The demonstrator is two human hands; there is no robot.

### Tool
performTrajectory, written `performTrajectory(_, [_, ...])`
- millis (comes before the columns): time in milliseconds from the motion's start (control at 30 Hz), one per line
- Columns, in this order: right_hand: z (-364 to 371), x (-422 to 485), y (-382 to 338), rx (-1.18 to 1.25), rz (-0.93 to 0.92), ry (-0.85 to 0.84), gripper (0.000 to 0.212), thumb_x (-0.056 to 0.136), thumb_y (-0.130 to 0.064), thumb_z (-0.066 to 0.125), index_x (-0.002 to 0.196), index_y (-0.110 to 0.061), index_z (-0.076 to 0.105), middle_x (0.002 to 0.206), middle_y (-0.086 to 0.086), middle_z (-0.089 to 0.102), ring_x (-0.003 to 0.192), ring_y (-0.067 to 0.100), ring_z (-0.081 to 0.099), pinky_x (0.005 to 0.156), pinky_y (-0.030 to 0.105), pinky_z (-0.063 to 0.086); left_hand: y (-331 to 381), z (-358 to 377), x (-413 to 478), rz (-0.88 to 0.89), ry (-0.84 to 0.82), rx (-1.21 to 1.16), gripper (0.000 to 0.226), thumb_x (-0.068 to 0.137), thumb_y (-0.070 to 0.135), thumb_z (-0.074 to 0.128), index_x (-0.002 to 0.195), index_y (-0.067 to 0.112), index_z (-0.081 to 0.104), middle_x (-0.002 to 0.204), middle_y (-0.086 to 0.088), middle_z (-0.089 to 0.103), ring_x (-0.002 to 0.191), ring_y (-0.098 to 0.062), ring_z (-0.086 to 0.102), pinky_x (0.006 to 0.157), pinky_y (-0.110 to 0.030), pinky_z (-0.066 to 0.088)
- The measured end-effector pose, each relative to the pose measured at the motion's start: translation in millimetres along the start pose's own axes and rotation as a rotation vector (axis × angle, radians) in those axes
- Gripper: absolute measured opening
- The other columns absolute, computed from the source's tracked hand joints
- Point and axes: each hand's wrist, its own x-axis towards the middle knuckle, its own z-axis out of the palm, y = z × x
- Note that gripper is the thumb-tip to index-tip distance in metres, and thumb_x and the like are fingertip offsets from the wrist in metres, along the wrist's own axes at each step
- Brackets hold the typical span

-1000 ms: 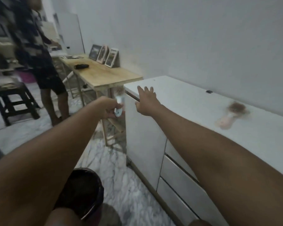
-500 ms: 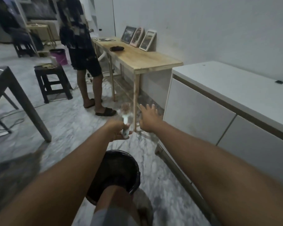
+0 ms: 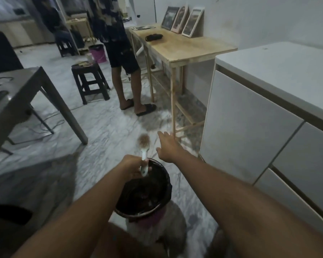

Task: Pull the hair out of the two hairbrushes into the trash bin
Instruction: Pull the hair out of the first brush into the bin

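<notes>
One brush (image 3: pixel 144 146) at frame centre, handle gripped by left hand (image 3: pixel 133 165), head beyond the bin (image 3: pixel 144 194) rim. Right hand (image 3: pixel 168 147) fingers spread wide, empty, beside it. Risk: hair pulled here drops on floor, not into bin.

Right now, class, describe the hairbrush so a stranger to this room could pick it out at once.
Find the black-lined trash bin on the marble floor, beside the white cabinet. Just above its far rim, the left hand grips the hairbrush by its white handle. It stands upright, and its head is matted with brownish hair.
</notes>
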Motion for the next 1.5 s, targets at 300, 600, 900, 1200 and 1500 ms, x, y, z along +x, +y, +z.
performTrajectory(300, [55.0,15.9,2.2,0.091,-0.048,-0.149,0.068,0.096,-0.018,0.053,0.153,-0.012,0.016,0.152,0.014,0.032,0.144,0.038,0.023,0.112,0.051,0.036,-30.4,-4.9,19.6,-0.062,0.047,-0.079,0.019,0.095,0.003,0.061,0.111,-0.004,0.061,0.095,-0.019,0.065,0.082,-0.026,0.068,0.088,-0.054,0.055])
performTrajectory(600, [112.7,41.4,-41.0,0.219,-0.006,-0.193,0.062,0.099,-0.017,0.049,0.155,-0.010,0.022,0.156,0.014,0.034,0.143,0.032,0.034,0.114,0.042,0.038,-86.5,-42.6,65.8,-0.134,0.047,-0.182,0.022,0.095,0.005,0.062,0.116,0.003,0.058,0.097,-0.015,0.065,0.085,-0.024,0.070,0.077,-0.051,0.059])
performTrajectory(900, [217.8,60.1,-40.5,0.498,0.054,-0.158,0.046,0.097,-0.018,0.056,0.141,-0.007,0.052,0.137,0.013,0.060,0.129,0.025,0.055,0.109,0.029,0.039,-166.2,-48.3,118.8,-0.241,-0.084,-0.291,0.018,0.098,-0.001,0.050,0.087,0.013,0.054,0.096,-0.006,0.066,0.091,-0.020,0.066,0.066,-0.035,0.046])
performTrajectory(1200, [271.7,68.4,-27.1,0.813,0.332,-0.146,0.059,0.081,-0.021,0.080,0.134,-0.009,0.059,0.120,0.006,0.070,0.095,0.014,0.071,0.095,0.030,0.055,-211.7,-56.5,154.0,-0.222,-0.071,-0.381,0.029,0.099,0.003,0.049,0.123,0.016,0.057,0.107,-0.001,0.066,0.069,-0.013,0.052,0.055,-0.029,0.049])
performTrajectory(1500, [277.1,71.9,-24.3,0.874,0.355,-0.066,0.012,0.089,-0.008,0.070,0.099,-0.003,0.075,0.084,0.011,0.076,0.059,0.006,0.066,0.056,0.011,0.053,-211.1,-52.1,163.5,-0.206,-0.116,-0.524,0.030,0.104,0.010,0.041,0.131,0.003,0.053,0.106,-0.003,0.064,0.070,-0.015,0.053,0.054,-0.029,0.050])
